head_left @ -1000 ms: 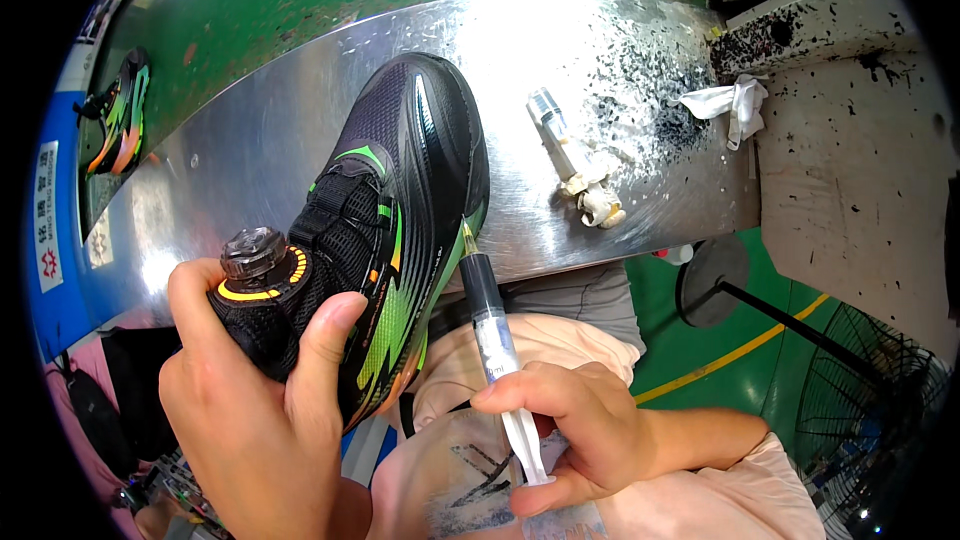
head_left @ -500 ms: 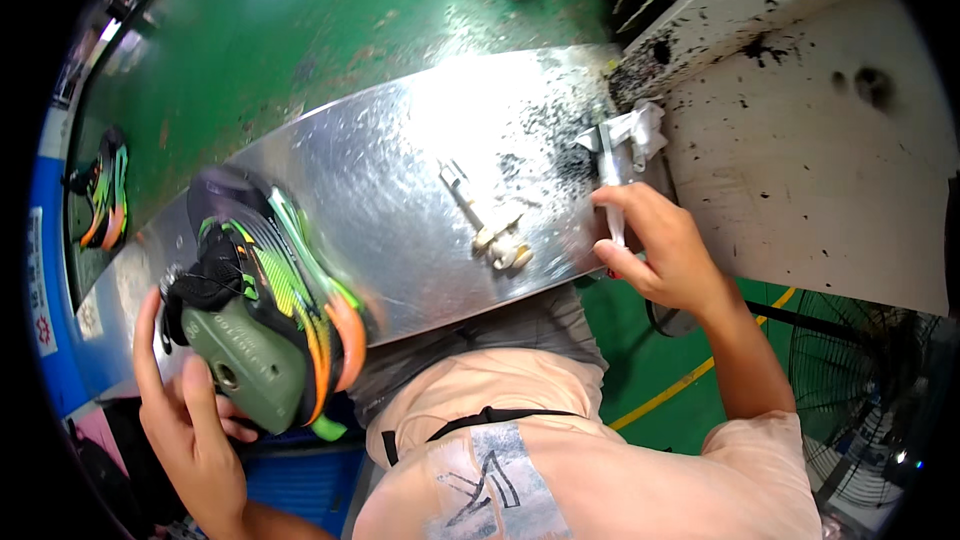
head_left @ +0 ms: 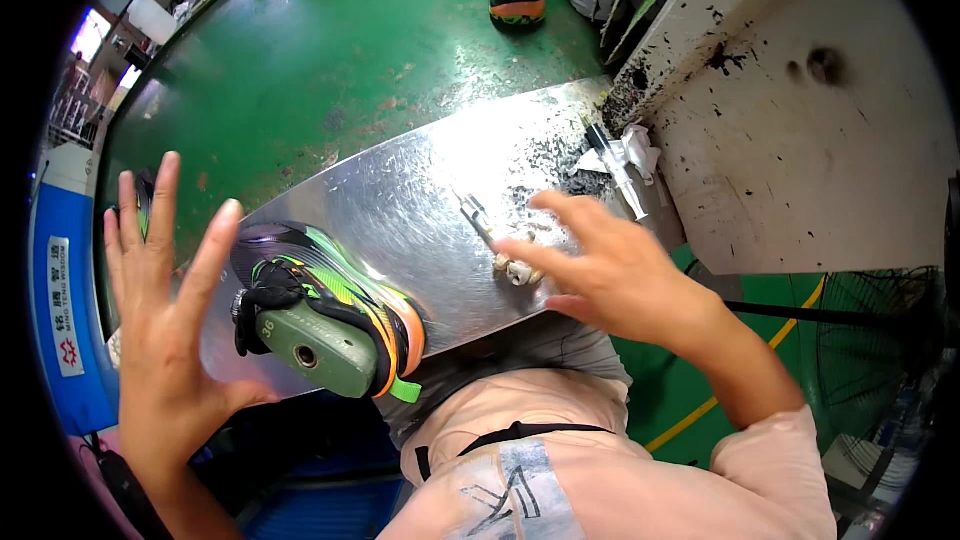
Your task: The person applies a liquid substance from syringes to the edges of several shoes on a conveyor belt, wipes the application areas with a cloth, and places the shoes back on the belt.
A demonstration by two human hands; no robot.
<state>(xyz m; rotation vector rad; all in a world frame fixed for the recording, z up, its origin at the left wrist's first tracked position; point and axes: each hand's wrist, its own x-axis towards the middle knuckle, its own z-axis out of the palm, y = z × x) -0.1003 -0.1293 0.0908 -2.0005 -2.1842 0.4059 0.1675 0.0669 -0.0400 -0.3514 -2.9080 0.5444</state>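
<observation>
A black sneaker (head_left: 320, 300) with green and orange stripes, fitted on an olive-green shoe form, lies on its side near the front edge of a shiny metal plate (head_left: 420, 190), while a small metal tool (head_left: 490, 235) lies farther right on the same plate.

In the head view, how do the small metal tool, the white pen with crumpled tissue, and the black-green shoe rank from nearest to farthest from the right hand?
1. Small metal tool: under the right hand fingertips.
2. White pen with crumpled tissue: above the hand, by the wall.
3. Black-green shoe: far left, beside the left hand.
</observation>
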